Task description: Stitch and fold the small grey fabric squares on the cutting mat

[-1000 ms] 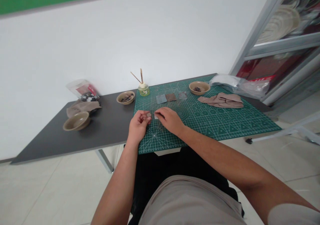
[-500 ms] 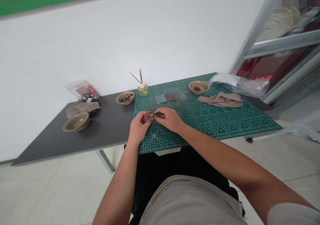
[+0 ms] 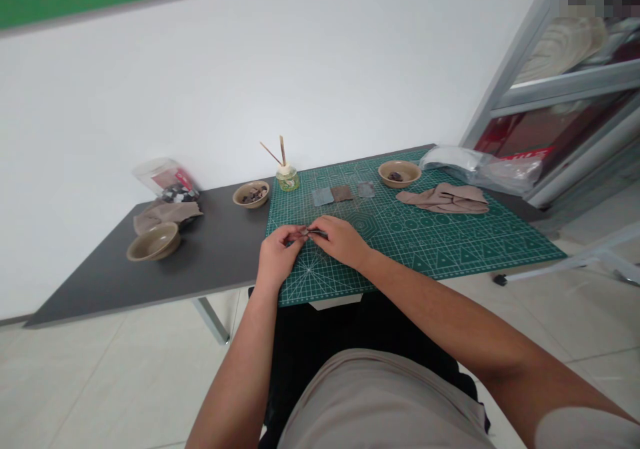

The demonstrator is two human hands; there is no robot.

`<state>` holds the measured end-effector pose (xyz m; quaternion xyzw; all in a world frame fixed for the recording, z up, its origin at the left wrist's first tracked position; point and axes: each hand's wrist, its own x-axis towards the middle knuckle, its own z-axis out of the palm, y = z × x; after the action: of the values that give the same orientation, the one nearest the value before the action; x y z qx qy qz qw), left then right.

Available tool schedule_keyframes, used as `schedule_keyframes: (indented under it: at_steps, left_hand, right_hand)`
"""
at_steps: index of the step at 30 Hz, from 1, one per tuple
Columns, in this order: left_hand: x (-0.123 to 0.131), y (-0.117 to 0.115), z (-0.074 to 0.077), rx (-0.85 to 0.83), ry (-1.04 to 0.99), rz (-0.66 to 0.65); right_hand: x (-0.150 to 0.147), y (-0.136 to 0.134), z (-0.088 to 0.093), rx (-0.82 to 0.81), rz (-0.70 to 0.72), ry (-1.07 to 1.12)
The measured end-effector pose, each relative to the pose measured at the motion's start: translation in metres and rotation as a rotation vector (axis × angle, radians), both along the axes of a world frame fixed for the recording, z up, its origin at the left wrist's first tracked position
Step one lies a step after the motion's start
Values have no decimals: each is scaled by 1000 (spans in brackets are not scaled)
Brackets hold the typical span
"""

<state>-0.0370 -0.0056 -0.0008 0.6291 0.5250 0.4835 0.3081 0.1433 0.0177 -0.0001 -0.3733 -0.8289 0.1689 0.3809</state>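
Note:
Over the front left part of the green cutting mat (image 3: 425,236), my two hands meet at the fingertips. My left hand (image 3: 280,252) is closed in a pinch on a small brownish piece (image 3: 304,232), mostly hidden by the fingers. My right hand (image 3: 340,239) pinches a thin dark grey piece (image 3: 318,232), like a folded bit of sandpaper, against it. Beyond the hands lie a blue-grey square (image 3: 323,196), a brown square (image 3: 342,193) and a clear-grey square (image 3: 366,189), flat on the mat.
A bowl of small dark and brown pieces (image 3: 251,194) stands left of the mat, near a reed diffuser (image 3: 288,177). Another bowl (image 3: 400,173) and a crumpled cloth (image 3: 445,199) are at right. Farther left are a bowl (image 3: 154,242), a cloth (image 3: 165,216) and a plastic bag (image 3: 163,176).
The fingers have shifted slightly, and less of the dark grey piece shows in my right hand. My left fingers have drawn a little closer together. The bowls and squares stay in place.

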Motion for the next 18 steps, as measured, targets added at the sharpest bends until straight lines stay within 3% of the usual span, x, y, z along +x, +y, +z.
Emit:
schedule_keyframes:
  at_steps: [11,15,18]
  left_hand:
    - [1,-1,4,24,64,10]
    - [2,1,5,98,194,-22]
    - [3,1,4,59,160,4]
  right_hand:
    - [-1,-1,1,54,3,-2]
    - [-1,-1,1,38,-89,0]
    - [-1,-2,1,58,-121,27]
